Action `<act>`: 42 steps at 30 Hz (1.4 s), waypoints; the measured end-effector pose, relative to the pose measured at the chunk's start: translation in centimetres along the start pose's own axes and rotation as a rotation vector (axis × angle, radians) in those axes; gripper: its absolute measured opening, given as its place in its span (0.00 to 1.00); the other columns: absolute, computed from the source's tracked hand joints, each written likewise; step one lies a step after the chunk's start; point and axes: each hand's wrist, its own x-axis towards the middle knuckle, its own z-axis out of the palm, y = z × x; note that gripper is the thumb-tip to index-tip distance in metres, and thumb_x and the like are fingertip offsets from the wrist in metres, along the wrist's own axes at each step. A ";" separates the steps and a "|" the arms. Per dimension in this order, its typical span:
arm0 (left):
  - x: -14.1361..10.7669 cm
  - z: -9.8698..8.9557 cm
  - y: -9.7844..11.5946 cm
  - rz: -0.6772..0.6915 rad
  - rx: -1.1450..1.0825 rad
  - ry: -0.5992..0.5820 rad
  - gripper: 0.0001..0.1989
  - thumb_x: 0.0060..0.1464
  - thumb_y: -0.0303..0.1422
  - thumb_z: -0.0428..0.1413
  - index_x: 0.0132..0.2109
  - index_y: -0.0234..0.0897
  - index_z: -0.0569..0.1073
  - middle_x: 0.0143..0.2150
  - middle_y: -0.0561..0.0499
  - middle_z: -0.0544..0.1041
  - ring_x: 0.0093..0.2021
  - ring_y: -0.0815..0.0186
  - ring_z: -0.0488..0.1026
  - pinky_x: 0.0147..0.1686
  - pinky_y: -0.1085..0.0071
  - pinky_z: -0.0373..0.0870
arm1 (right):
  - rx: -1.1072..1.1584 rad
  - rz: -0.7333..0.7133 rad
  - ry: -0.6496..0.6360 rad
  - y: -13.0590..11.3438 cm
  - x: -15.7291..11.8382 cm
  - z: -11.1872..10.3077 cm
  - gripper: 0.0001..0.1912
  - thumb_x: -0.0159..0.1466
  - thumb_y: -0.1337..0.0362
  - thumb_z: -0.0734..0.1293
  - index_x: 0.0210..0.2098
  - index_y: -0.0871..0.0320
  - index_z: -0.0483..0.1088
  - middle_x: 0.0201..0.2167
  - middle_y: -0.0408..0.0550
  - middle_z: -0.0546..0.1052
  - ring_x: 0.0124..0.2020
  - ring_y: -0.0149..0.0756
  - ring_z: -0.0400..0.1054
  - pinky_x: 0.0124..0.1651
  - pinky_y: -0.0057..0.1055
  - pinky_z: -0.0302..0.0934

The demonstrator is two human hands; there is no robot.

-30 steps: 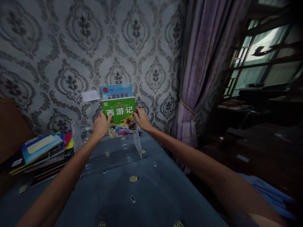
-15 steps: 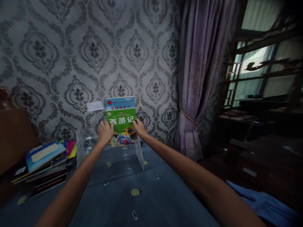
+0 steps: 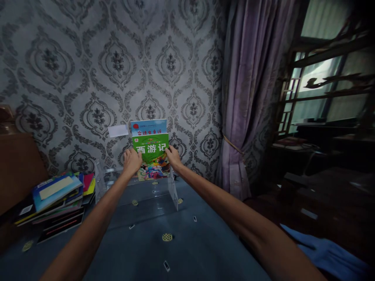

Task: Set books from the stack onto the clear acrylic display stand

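Note:
A green picture book point(image 3: 151, 158) with white Chinese characters stands upright, cover toward me. My left hand point(image 3: 133, 160) grips its left edge, thumb on the front and fingers curled behind. On the opposite edge my right hand point(image 3: 174, 157) holds it the same way. Directly behind rises a blue book point(image 3: 149, 127), of which only the top strip shows. Both books are at a clear acrylic stand point(image 3: 173, 191) with see-through side panels. I cannot tell whether the green book's lower edge rests on the stand.
A messy stack of books point(image 3: 57, 195) lies on the left of the blue-grey tablecloth point(image 3: 140, 249), beside a brown box point(image 3: 22, 171). A white label point(image 3: 118, 130) shows left of the books. Purple curtain point(image 3: 237, 117) hangs to the right; blue cloth point(image 3: 328, 249) lies lower right.
The green book and both hands have shifted very slightly to the right. The grip stays the same.

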 end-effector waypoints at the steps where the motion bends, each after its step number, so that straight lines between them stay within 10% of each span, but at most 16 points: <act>1: 0.0 0.0 0.0 -0.001 -0.003 0.000 0.18 0.64 0.35 0.43 0.50 0.27 0.71 0.52 0.30 0.74 0.56 0.46 0.71 0.57 0.53 0.64 | 0.002 0.001 -0.002 0.0 0.0 0.0 0.18 0.63 0.61 0.59 0.47 0.58 0.75 0.43 0.50 0.81 0.44 0.43 0.73 0.49 0.37 0.67; 42: -2.7 -2.4 -0.7 0.073 -0.331 -0.165 0.18 0.61 0.31 0.47 0.56 0.26 0.67 0.54 0.32 0.72 0.60 0.48 0.68 0.60 0.52 0.65 | 0.001 -0.051 -0.064 -0.6 -3.0 -1.9 0.21 0.67 0.55 0.58 0.49 0.57 0.75 0.48 0.51 0.80 0.52 0.46 0.71 0.59 0.44 0.63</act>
